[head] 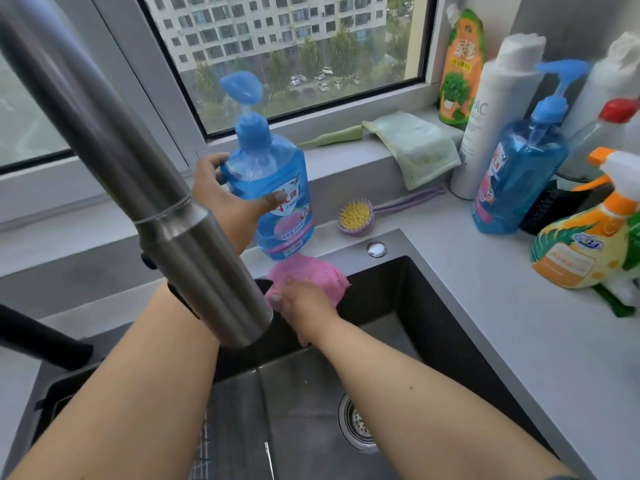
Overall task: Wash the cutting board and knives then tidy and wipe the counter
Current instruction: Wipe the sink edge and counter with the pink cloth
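My left hand (228, 202) grips a blue pump bottle of dish soap (273, 188), lifted and tilted above the back rim of the sink. Just below the bottle's base, my right hand (304, 306) holds a pink cloth (311, 275) over the back of the dark steel sink (433, 306). The thick steel faucet spout (145, 188) crosses in front of my left forearm and hides part of it. No cutting board or knife shows in this view.
On the grey counter (519, 323) at right stand a second blue pump bottle (519, 178), a white bottle (485, 133), an orange-topped spray bottle (595, 237) and more cleaners. A round yellow-bristled brush (356, 216) lies behind the sink. A green cloth (415, 147) drapes off the windowsill. The drain (356, 420) sits in the basin.
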The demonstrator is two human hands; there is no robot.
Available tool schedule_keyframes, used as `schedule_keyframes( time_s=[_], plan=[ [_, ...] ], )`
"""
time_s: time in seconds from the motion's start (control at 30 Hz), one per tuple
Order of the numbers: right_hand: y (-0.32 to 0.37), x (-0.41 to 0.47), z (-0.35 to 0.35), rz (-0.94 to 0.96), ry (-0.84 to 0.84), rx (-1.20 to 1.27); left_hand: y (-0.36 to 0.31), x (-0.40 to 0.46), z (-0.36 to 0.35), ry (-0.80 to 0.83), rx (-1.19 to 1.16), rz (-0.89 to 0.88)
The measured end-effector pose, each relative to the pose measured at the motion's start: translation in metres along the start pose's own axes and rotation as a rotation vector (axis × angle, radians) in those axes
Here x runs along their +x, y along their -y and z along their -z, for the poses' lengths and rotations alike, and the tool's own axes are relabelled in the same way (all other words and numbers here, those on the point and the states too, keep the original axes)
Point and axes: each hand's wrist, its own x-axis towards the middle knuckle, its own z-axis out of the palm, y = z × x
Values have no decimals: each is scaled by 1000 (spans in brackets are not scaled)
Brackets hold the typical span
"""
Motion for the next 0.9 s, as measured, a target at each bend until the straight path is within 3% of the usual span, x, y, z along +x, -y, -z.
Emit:
schedule_keyframes(
  time_s=[0.2, 0.3, 0.4, 0.53, 0.63, 0.7, 0.8, 0.9],
  plan=[
    [-75, -70, 22, -242, -214, 1102, 3, -5, -6, 93, -46, 113],
    [-109, -109, 43, -308, -274, 1292, 11, -12, -17, 177, -34, 163],
    [-125, -147, 77, -289, -472, 1354, 19, -20, -28, 264, -9, 172],
    [-131, -175, 125, -273, -770, 954, 20, -20, -32, 350, 110, 132],
    [-139, -172, 141, -226, -834, 576, 12, -22, -33, 346, 306, 104],
    [-146, -156, 135, -215, -748, 416, 4, -38, -36, 178, 396, 36],
    [-172, -120, 102, -191, -396, 65, 2, -85, -44, -144, 414, -178],
    [-190, -95, 78, -250, -196, -309, 20, -127, -56, -146, 347, -218]
  ],
)
